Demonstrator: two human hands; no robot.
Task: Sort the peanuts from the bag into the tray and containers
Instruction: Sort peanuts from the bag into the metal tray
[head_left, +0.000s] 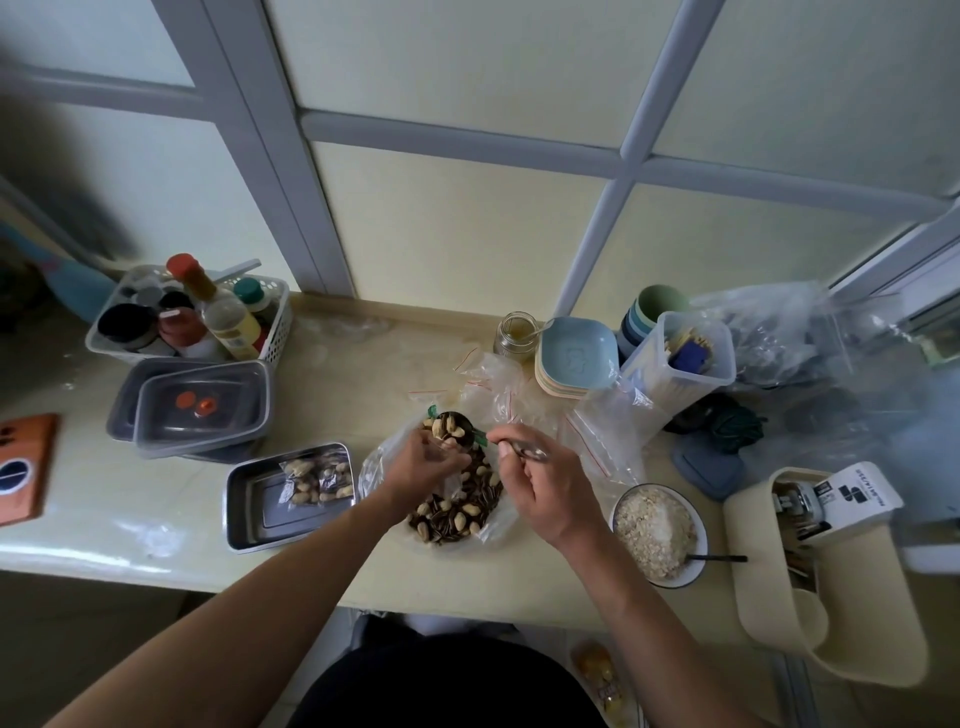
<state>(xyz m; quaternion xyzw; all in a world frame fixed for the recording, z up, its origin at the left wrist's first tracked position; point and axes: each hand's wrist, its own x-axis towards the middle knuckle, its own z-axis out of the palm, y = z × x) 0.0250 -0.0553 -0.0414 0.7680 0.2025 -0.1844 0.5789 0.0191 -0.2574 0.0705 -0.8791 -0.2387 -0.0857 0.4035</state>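
Peanuts (460, 519) mixed with dark striped seeds lie in a clear bag (376, 470). The bag sits open in the middle of the bench (363, 571), on the near side, close to the person.

The right hand (545, 488) has its fingers curled round the handle of a metal spoon (530, 452). The spoon points to the left, and its round end is over the far end of the bag. That end is piled with pale peanuts.

The left hand (431, 462) is over the bag too, just beside the full end of the spoon. Its fingers are bent down toward the nuts. I cannot tell if they pinch a nut or the bag.

A shiny metal tray (234, 514) sits just left of the bag. A small clear packet (317, 475) of peanuts lies in its far right corner.

Two grey containers (202, 415) with clear lids are stacked a little farther away on the left. Behind them is a white basket (278, 332) full of bottles.

On the right, near the bag, stands a bowl (693, 571) of pale flakes with a dark handle sticking out. Farther back is a stack of plates (576, 358) with a blue one on top. A glass jar (514, 338) stands just left of the stack.
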